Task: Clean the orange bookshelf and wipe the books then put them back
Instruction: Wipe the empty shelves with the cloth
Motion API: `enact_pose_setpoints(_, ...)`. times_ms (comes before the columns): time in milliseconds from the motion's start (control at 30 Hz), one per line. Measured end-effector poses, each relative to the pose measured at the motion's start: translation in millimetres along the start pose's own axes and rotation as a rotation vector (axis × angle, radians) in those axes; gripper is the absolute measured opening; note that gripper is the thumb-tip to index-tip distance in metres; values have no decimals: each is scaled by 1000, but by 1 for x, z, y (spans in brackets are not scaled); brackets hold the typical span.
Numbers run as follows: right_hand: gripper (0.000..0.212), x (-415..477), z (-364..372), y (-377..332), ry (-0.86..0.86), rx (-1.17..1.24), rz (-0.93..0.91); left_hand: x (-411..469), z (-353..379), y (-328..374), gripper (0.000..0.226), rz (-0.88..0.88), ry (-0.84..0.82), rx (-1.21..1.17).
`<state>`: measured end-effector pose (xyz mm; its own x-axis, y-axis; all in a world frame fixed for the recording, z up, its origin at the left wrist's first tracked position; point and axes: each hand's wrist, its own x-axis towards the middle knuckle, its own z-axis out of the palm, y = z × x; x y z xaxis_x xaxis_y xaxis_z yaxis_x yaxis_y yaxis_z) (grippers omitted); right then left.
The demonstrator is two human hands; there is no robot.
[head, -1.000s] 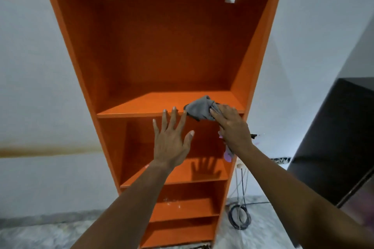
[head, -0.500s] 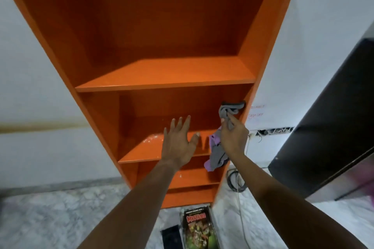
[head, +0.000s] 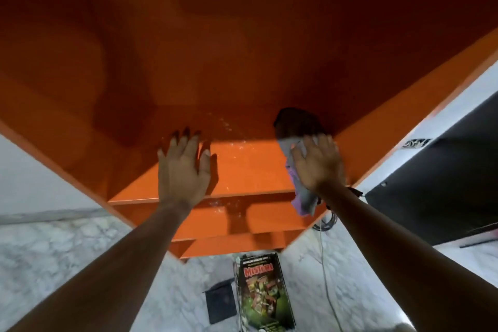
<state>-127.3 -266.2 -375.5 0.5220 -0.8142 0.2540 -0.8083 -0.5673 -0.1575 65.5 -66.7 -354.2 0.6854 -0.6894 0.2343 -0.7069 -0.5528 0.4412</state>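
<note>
The orange bookshelf (head: pixel 242 43) fills the view from close up, and its shelves hold no books. My left hand (head: pixel 183 170) lies flat with spread fingers on the front of one shelf board (head: pixel 250 170). At the right end of that board my right hand (head: pixel 318 162) presses a grey and purple cloth (head: pixel 303 201) down with straight fingers; part of the cloth hangs over the front edge. White specks (head: pixel 229 127) dot the board between my hands. A stack of books (head: pixel 265 296) with a colourful cover lies on the floor below.
A dark flat item (head: pixel 221 302) lies left of the books on the marble floor (head: pixel 54 245). A coiled cable (head: pixel 326 221) hangs at the shelf's right foot. A black cabinet (head: pixel 444 183) stands to the right, against the white wall.
The view has dropped and closed in, from the upper shelf to a lower one. Both hands came down; the right hand now presses the cloth onto this board.
</note>
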Motion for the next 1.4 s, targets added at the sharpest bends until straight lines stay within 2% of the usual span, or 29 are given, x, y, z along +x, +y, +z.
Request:
enact_pose_setpoints(133,55,27,-4,1,13,-19,-39,-1,3,2,57,-11,-8,-4)
enact_pose_setpoints(233,47,44,-4,-15,-33,-77,-66,-2,5,1,61,-42,-27,5)
enact_pose_setpoints(300,58,62,12,-19,-155,-132,-112,-1,6,0,62,-61,-20,-17)
enact_pose_setpoints(400,82,77,32,-31,-271,-238,-314,-2,7,-1,61,-47,-25,-24)
enact_pose_setpoints(467,72,74,22,-58,-216,-175,-355,-2,7,-1,60,-36,-15,-31)
enact_pose_setpoints(533,50,67,10,-85,-60,-48,-399,-2,7,-2,58,-37,-1,-55)
enact_pose_setpoints(600,41,57,15,-101,28,-17,-541,-4,7,-3,56,-35,10,-97)
enact_pose_setpoints(667,45,43,17,-113,-21,-100,-676,-4,7,-4,55,-34,14,-160)
enact_pose_setpoints(700,43,35,16,-121,-47,-59,-698,-5,4,-7,57,-44,16,-197)
enact_pose_setpoints(800,44,6,6,-130,-132,169,-670,-4,4,-7,67,-76,27,-335)
enact_pose_setpoints(933,56,-27,3,-133,-227,129,-741,-9,-2,-11,63,-114,74,-479)
enact_pose_setpoints(1033,49,-48,5,-136,-221,205,-704,-9,-5,-16,67,-102,118,-534)
enact_pose_setpoints(1133,38,-80,2,-134,-199,332,-683,-21,-15,-21,59,-83,88,-525)
enact_pose_setpoints(1233,50,-104,-5,-125,-186,545,-588,-45,-34,-29,55,-102,60,-434)
enact_pose_setpoints(1400,46,-85,-29,-146,-102,868,-284,-68,-55,-49,45,-223,264,-415)
